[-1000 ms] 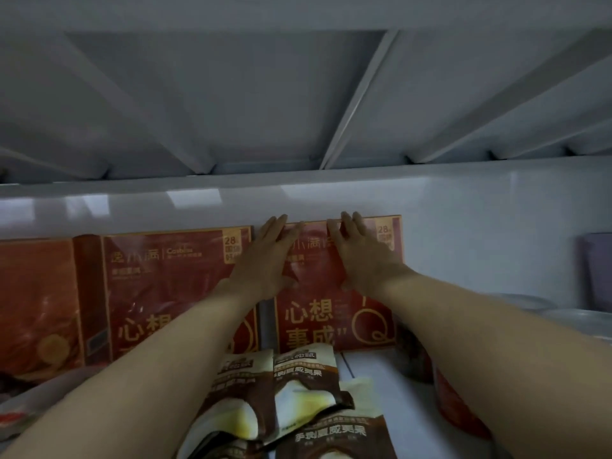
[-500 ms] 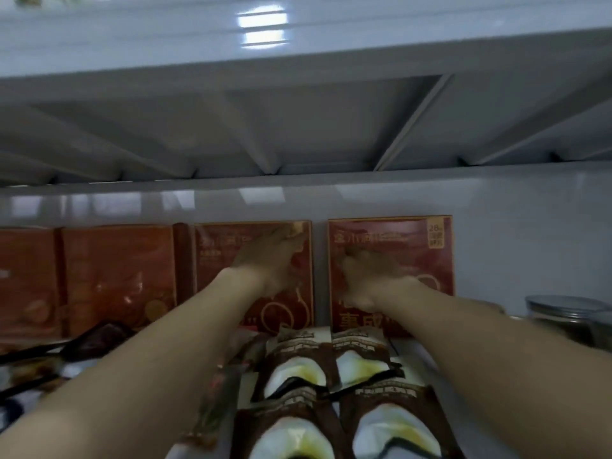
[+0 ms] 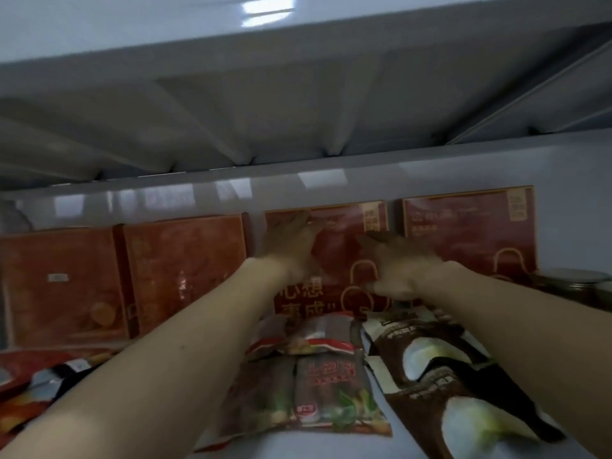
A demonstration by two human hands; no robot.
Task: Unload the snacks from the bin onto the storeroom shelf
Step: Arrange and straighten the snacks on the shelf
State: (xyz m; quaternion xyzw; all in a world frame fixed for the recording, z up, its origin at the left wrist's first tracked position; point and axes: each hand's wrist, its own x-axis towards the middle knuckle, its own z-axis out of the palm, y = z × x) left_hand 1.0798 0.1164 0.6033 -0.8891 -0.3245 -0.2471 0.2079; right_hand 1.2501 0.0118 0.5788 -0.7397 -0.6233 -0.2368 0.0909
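Both hands flat on 1 red snack box [image 3: 344,236], upright on the shelf [image 3: 331,450]
Left hand [image 3: 288,241] and right hand [image 3: 399,268] press its face with straight fingers, clasping nothing; a matching box [image 3: 470,240] stands just right.

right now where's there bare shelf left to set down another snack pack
Bare shelf shows at the front, bordered by the green packs and the brown packs. The back is crowded: red boxes stand side by side, with the left hand and right hand on one. Colourful packs fill the left front; jars stand far right.
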